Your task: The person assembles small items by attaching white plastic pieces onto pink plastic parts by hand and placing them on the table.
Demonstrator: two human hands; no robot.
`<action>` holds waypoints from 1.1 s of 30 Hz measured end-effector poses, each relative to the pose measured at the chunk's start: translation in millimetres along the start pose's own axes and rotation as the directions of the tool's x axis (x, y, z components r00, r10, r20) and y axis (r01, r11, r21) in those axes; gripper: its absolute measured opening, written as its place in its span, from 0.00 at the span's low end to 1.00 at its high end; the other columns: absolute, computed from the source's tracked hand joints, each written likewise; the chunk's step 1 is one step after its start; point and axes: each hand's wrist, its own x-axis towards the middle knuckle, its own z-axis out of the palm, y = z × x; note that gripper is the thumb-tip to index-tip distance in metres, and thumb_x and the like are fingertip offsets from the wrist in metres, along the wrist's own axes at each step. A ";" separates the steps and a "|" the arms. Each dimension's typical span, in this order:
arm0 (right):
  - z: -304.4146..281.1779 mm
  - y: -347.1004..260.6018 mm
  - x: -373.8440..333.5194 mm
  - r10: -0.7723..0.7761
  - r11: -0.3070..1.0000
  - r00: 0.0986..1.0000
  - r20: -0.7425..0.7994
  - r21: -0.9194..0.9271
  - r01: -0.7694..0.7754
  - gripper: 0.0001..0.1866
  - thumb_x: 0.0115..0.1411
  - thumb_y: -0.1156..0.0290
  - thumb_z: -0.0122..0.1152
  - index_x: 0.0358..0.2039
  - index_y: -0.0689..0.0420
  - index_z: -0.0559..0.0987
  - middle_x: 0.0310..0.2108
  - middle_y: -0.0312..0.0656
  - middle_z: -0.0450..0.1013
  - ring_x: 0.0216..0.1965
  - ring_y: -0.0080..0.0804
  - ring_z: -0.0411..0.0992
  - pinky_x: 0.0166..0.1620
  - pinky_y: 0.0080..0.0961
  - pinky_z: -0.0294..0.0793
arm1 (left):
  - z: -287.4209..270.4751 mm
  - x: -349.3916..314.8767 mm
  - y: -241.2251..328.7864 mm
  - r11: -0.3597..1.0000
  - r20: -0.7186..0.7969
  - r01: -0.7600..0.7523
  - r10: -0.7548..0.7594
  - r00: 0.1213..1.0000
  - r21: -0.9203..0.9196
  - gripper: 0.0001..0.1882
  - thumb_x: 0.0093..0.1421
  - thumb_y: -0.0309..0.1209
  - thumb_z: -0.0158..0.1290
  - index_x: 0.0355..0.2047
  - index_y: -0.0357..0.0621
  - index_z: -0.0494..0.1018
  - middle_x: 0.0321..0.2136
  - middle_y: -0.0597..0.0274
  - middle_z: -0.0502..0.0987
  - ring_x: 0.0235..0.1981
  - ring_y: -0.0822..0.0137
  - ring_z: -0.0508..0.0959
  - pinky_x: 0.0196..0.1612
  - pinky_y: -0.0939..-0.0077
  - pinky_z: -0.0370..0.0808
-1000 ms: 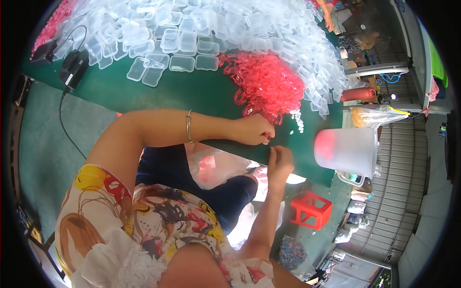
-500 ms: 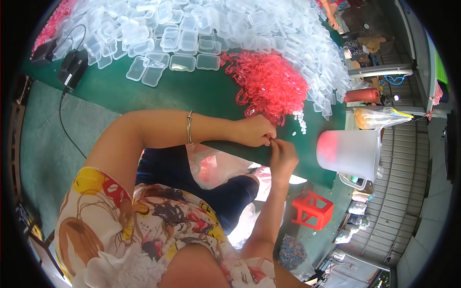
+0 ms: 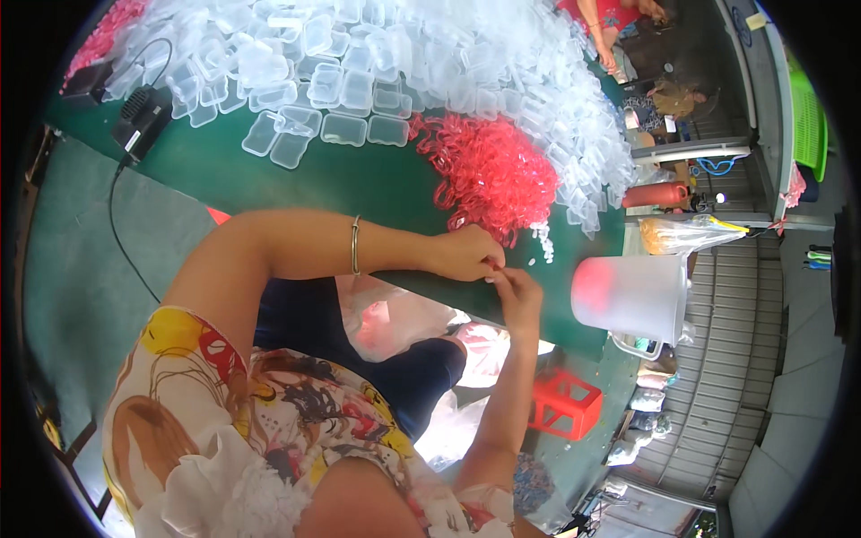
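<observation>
Held small, indistinct red piece [image 3: 496,266], apparently plastic, in curled-shut left hand [image 3: 465,253], met right hand [image 3: 521,299] at fingertips with latter's grip unclear, near translucent-red plastic loops [image 3: 493,170] heaped beyond, and seemingly called for steady alignment.

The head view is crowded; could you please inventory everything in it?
Clear enough to tell:
Table: one, green, beneath the heaps
Plastic pieces: many, clear, table's far side
Red heaps: two, red, beyond the hands and upper left
White bits: several, white, beside the nearer heap
Devices: two, black, table's left end
Bucket: one, translucent white and pink, table's right end
Stool: one, red, floor at right
Cylinder: one, red, upper right
Bag: one, clear with orange contents, right
Basket: one, green, upper right
Co-worker: at least one, red clothing, top right
Bracelet: one, gold-toned, left wrist
Left hand: one, bare, centre
Right hand: one, bare, centre
</observation>
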 end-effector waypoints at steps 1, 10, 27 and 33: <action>-5.0 5.0 1.4 0.037 0.990 0.997 -0.067 0.137 -0.028 0.08 0.57 0.72 0.58 0.33 0.63 0.78 0.26 0.37 0.73 0.23 0.17 0.65 0.28 0.15 0.66 | -1.6 1.5 0.5 0.998 -0.029 0.000 -0.002 1.000 -0.062 0.10 0.51 0.28 0.55 0.34 0.38 0.75 0.22 0.57 0.75 0.24 0.66 0.75 0.30 0.72 0.71; 14.7 20.6 36.6 -0.160 0.949 0.926 -0.343 -0.313 0.048 0.10 0.53 0.70 0.61 0.33 0.64 0.78 0.28 0.45 0.75 0.25 0.28 0.72 0.31 0.23 0.71 | -15.6 6.6 18.9 0.354 0.260 0.384 -0.351 0.900 -0.853 0.09 0.58 0.36 0.50 0.31 0.44 0.71 0.26 0.69 0.73 0.23 0.77 0.70 0.20 0.84 0.68; 7.4 0.9 -11.9 -0.271 0.958 0.933 -0.237 -0.155 0.240 0.06 0.50 0.78 0.62 0.30 0.63 0.77 0.27 0.43 0.73 0.28 0.31 0.72 0.34 0.24 0.71 | 5.4 -3.4 1.5 1.000 -0.013 0.004 -0.004 1.000 -0.014 0.10 0.46 0.30 0.56 0.28 0.36 0.74 0.22 0.50 0.73 0.26 0.54 0.76 0.31 0.65 0.70; -21.4 53.3 21.7 -0.316 0.860 0.865 -0.391 -0.503 0.087 0.07 0.51 0.79 0.59 0.32 0.62 0.78 0.27 0.46 0.73 0.27 0.38 0.72 0.32 0.29 0.72 | 5.0 -2.7 4.0 1.000 -0.039 0.005 -0.006 0.999 -0.018 0.09 0.45 0.28 0.56 0.27 0.36 0.73 0.20 0.50 0.73 0.26 0.53 0.75 0.30 0.64 0.70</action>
